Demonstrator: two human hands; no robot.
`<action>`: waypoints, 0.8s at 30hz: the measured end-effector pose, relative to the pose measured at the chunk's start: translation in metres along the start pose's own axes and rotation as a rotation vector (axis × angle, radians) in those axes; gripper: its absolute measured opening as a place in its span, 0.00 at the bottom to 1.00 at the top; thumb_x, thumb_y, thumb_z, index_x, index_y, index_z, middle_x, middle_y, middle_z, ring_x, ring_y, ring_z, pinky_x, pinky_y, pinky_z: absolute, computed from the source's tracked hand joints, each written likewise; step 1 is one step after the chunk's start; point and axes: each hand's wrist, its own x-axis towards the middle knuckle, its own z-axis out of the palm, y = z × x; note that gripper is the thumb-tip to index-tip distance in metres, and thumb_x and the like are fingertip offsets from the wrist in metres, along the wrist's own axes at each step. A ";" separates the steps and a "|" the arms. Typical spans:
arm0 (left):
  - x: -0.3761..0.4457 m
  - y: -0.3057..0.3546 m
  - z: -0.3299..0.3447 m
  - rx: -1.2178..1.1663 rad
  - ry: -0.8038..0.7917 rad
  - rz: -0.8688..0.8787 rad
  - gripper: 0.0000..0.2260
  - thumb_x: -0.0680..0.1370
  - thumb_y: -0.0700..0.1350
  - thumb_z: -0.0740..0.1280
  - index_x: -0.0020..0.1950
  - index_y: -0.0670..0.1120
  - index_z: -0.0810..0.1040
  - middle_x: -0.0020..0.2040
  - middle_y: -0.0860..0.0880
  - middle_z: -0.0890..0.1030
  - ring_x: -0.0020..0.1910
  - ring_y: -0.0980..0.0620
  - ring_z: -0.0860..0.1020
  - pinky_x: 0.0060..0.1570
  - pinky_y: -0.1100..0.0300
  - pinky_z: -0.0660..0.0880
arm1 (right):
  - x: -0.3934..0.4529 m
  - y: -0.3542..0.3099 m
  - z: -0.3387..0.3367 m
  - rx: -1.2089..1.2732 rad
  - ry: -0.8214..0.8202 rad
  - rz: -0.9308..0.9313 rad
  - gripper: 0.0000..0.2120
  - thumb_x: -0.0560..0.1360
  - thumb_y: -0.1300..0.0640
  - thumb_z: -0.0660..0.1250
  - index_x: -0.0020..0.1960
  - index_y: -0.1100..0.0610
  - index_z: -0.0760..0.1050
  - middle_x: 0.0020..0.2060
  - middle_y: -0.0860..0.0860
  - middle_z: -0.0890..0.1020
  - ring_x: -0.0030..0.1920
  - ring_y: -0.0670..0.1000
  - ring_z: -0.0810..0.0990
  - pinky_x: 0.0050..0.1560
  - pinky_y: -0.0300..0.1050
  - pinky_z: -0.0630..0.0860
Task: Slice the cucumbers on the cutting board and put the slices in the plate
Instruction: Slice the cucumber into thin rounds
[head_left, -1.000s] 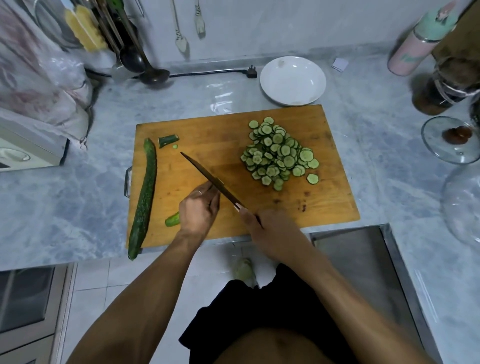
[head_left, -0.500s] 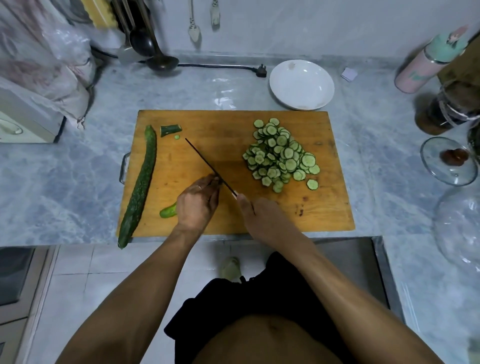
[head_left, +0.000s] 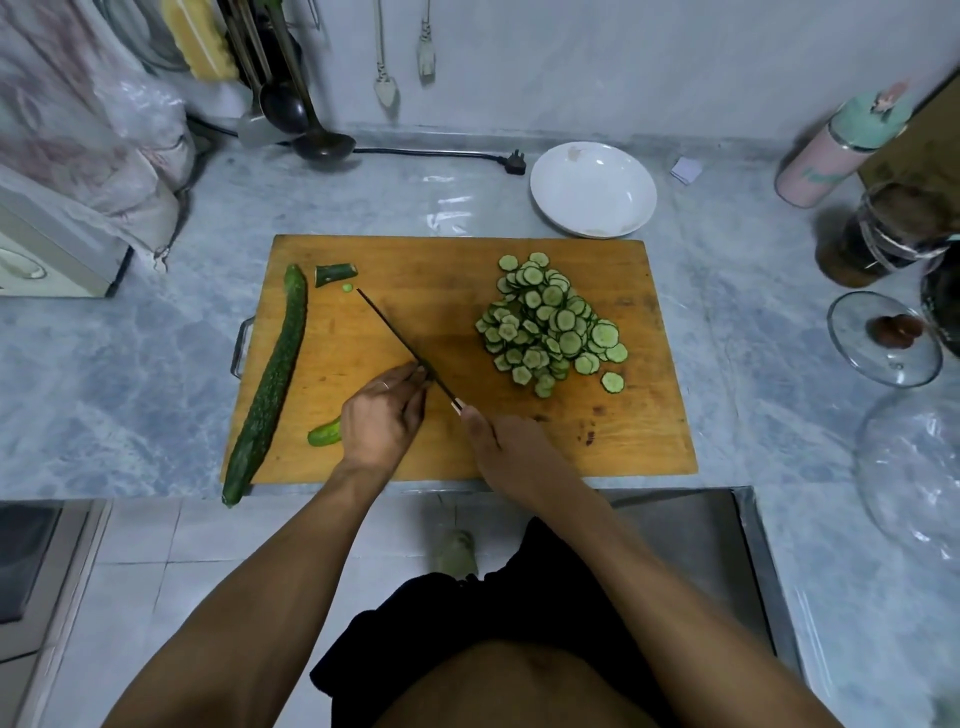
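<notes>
A wooden cutting board (head_left: 447, 270) lies on the marble counter. My left hand (head_left: 382, 415) presses down a short cucumber stub (head_left: 324, 433) near the board's front edge; most of the stub is hidden under the hand. My right hand (head_left: 506, 449) grips the handle of a knife (head_left: 400, 345), whose blade rests against my left fingertips and points to the far left. A heap of cucumber slices (head_left: 550, 325) covers the board's right half. A whole cucumber (head_left: 270, 384) lies along the left edge. A cut end piece (head_left: 335, 274) sits at the far left. The white plate (head_left: 592, 189) stands behind the board.
Ladles (head_left: 291, 114) and a power plug (head_left: 514, 162) lie at the back wall. A pink bottle (head_left: 836, 150), a dark jar (head_left: 878, 234) and glass lids (head_left: 883, 338) stand on the right. An appliance under plastic (head_left: 62, 208) is on the left. A steel sink (head_left: 696, 545) adjoins the front right.
The view has shifted slightly; both hands, the knife and the stub keep nearly the same pose on the board. The slice heap has not changed.
</notes>
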 end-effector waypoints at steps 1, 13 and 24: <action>0.000 0.000 -0.001 -0.004 -0.009 -0.009 0.10 0.75 0.42 0.68 0.53 0.42 0.86 0.54 0.44 0.85 0.50 0.46 0.84 0.46 0.57 0.80 | -0.002 0.001 0.001 -0.002 0.002 -0.002 0.28 0.83 0.39 0.47 0.33 0.54 0.69 0.30 0.51 0.74 0.36 0.55 0.75 0.39 0.47 0.67; 0.000 0.007 -0.007 -0.048 -0.039 -0.056 0.11 0.75 0.42 0.67 0.51 0.41 0.86 0.53 0.43 0.85 0.47 0.43 0.84 0.45 0.55 0.79 | -0.012 -0.003 -0.001 -0.012 0.004 -0.019 0.28 0.84 0.42 0.50 0.31 0.54 0.67 0.28 0.52 0.72 0.30 0.49 0.71 0.38 0.44 0.64; 0.001 0.005 -0.005 -0.019 -0.070 -0.113 0.10 0.75 0.43 0.67 0.49 0.42 0.86 0.52 0.45 0.85 0.45 0.43 0.83 0.41 0.57 0.77 | 0.002 -0.007 0.002 -0.006 0.002 -0.030 0.29 0.84 0.41 0.48 0.33 0.57 0.70 0.29 0.54 0.76 0.32 0.53 0.75 0.37 0.46 0.68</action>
